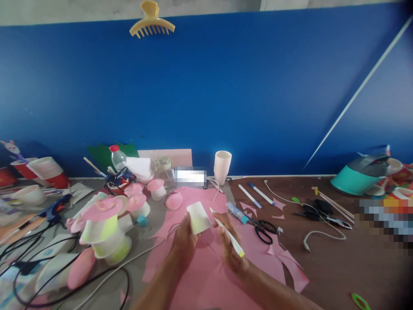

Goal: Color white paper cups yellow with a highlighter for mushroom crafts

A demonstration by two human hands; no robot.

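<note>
- Head view: our cluttered tabletop (pixel 322 267) meets a blue wall (pixel 258 86), pink paper (pixel 206 267) spread below.
- Our left hand (pixel 183 239) grips a white paper cup (pixel 199 218) above the paper.
- Our right hand (pixel 229 245) pinches a marker (pixel 227 232) beside it.

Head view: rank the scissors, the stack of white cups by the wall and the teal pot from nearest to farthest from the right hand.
1. Scissors, just right of the right hand.
2. Stack of white cups, behind it by the wall.
3. Teal pot, far right.
</note>
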